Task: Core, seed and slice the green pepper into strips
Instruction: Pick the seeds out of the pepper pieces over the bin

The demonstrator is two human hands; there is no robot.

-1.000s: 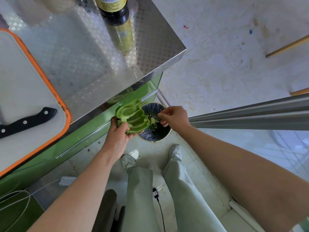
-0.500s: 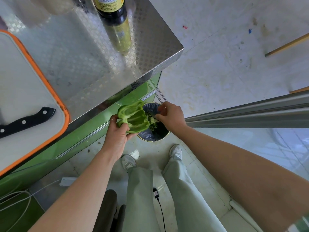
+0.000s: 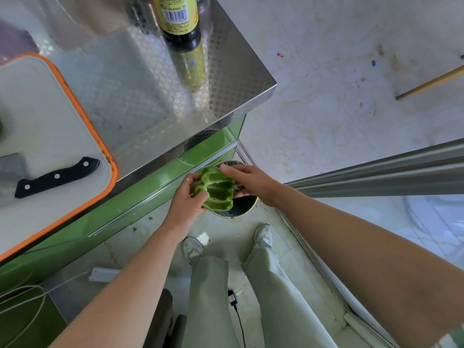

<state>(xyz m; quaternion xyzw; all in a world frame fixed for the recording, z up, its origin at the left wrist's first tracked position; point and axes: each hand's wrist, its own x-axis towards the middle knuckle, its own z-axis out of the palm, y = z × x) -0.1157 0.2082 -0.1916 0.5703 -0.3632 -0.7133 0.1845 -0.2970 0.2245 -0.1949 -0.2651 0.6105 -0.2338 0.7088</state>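
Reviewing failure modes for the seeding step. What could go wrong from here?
1. The green pepper hangs over the bin, gripped at one side by the left hand while the right hand touches the other; a slip likely drops it into the waste.
2. Loosened seeds could miss the bin, partly covered by the pepper, and hit the floor.
3. The knife lies near the corner of the cutting board by the table edge; a returning arm might knock it.

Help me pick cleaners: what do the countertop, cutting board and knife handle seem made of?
Countertop: likely stainless steel, embossed checker finish, shiny enough to reflect the bottle. Cutting board: probably plastic, matte white with a moulded orange rim. Knife handle: black with three metal rivets; plastic or dark wood, cannot tell.
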